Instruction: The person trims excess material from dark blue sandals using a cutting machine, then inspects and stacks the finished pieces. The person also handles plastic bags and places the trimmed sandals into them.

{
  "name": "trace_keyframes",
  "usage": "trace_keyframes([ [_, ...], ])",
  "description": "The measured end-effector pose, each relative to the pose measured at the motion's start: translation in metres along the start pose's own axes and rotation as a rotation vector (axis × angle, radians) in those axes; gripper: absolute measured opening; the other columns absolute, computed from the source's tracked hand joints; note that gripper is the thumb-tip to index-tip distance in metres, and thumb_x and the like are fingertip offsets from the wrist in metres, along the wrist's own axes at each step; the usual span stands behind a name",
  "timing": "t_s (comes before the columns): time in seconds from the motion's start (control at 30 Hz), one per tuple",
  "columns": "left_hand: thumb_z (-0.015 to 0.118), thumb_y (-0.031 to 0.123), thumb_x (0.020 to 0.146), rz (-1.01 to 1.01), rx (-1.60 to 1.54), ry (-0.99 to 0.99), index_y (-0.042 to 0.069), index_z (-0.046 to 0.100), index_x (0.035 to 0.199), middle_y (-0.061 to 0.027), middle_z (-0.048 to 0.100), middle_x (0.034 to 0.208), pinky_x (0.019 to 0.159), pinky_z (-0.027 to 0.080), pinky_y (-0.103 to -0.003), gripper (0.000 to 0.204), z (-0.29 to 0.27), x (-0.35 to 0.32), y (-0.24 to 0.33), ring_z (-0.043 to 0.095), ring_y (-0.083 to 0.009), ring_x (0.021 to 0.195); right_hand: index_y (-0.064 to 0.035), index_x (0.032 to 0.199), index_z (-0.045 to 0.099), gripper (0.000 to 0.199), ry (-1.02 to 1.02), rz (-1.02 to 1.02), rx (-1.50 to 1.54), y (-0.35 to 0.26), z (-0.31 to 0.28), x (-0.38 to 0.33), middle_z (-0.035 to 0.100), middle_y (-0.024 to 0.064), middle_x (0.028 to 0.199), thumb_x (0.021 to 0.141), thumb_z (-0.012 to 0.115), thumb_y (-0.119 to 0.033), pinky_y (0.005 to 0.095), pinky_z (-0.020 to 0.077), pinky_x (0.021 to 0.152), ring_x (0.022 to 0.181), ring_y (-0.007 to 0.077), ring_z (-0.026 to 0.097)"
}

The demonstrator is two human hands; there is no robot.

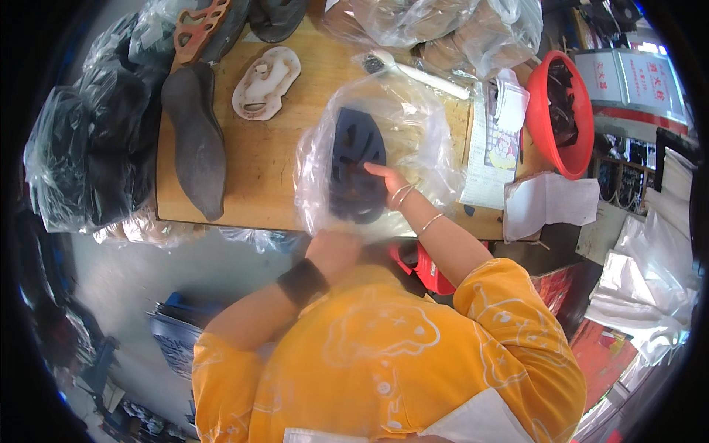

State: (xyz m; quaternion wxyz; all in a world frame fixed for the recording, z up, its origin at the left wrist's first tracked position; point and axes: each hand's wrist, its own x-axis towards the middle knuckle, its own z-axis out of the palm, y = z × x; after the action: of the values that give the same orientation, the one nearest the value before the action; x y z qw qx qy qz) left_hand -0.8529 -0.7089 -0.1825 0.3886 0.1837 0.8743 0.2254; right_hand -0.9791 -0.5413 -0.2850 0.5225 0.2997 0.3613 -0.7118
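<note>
A clear plastic bag (425, 122) lies at the middle of the wooden table, at its near edge. In or under its film is a dark blue shoe piece with cut-out slots (357, 136). My right hand (388, 184) grips the right side of this piece, its thumb on top and the other fingers hidden beneath. Below the bag's near edge, my left hand (336, 251) is closed on the film, slightly blurred, with its fingertips out of sight.
On the table (266, 170) lie a dark grey sole (198, 140), a white slotted plate (267, 83) and a white-handled brush (428, 80). Dark pieces fill a red basin (541, 111) at right. Paper sheets (484, 173) lie beside it. Stuffed bags (96, 148) stand left.
</note>
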Motion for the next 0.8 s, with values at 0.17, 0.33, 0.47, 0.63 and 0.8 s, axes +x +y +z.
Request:
trace_keyframes([
  [0.17,0.069,0.019,0.077,0.058,-0.293,1.081,0.002,0.058,0.117,-0.0171,0.064,0.101,0.086,0.048,-0.040,0.045,-0.050,0.015,-0.037,0.061,-0.0322,0.097,-0.0020,0.114,0.059,0.036,0.049,-0.051,0.054,0.013,-0.004,0.002,0.067,0.0117,0.102,0.086,0.066,-0.023,0.0394,0.0514,0.086,0.093,0.0250,0.064],
  [0.33,0.064,0.015,0.084,-0.377,-0.831,0.545,-0.002,0.066,0.105,-0.0084,0.064,0.082,0.069,0.049,-0.027,0.026,-0.077,0.057,-0.090,0.060,-0.0135,0.074,0.0034,0.114,0.060,0.045,0.270,-0.258,-0.367,0.014,0.014,0.000,0.067,0.0140,0.106,0.083,0.070,-0.027,0.0368,0.0504,0.085,0.095,0.0250,0.065],
  [0.47,0.059,0.014,0.089,-0.252,-0.678,0.867,-0.002,0.064,0.111,-0.0024,0.057,0.075,0.063,0.043,-0.023,0.028,-0.081,0.040,-0.117,0.049,-0.0050,0.070,0.0043,0.111,0.062,0.060,0.532,-0.237,-1.398,0.012,0.032,-0.002,0.065,0.0204,0.106,0.084,0.060,-0.049,0.0403,0.0477,0.085,0.100,0.0330,0.062],
  [0.63,0.055,0.012,0.093,0.196,-0.389,1.209,-0.004,0.042,0.131,-0.0148,0.047,0.118,0.088,0.040,-0.034,0.043,-0.111,0.013,-0.082,0.047,-0.0224,0.103,0.0019,0.081,0.064,0.035,0.769,-0.913,-1.213,0.009,0.072,-0.072,0.064,0.0241,0.088,0.062,0.072,-0.026,0.0435,0.0492,0.081,0.090,0.0365,0.063],
  [0.8,0.051,0.014,0.096,0.503,-0.496,1.175,-0.006,0.033,0.138,-0.0200,0.042,0.138,0.103,0.036,-0.036,0.050,-0.125,0.044,0.073,0.045,-0.0271,0.123,0.0011,0.110,0.057,0.043,0.454,-1.281,-1.226,0.025,0.045,-0.228,0.056,0.0229,0.112,0.073,0.067,-0.020,0.0427,0.0444,0.092,0.107,0.0372,0.054],
])
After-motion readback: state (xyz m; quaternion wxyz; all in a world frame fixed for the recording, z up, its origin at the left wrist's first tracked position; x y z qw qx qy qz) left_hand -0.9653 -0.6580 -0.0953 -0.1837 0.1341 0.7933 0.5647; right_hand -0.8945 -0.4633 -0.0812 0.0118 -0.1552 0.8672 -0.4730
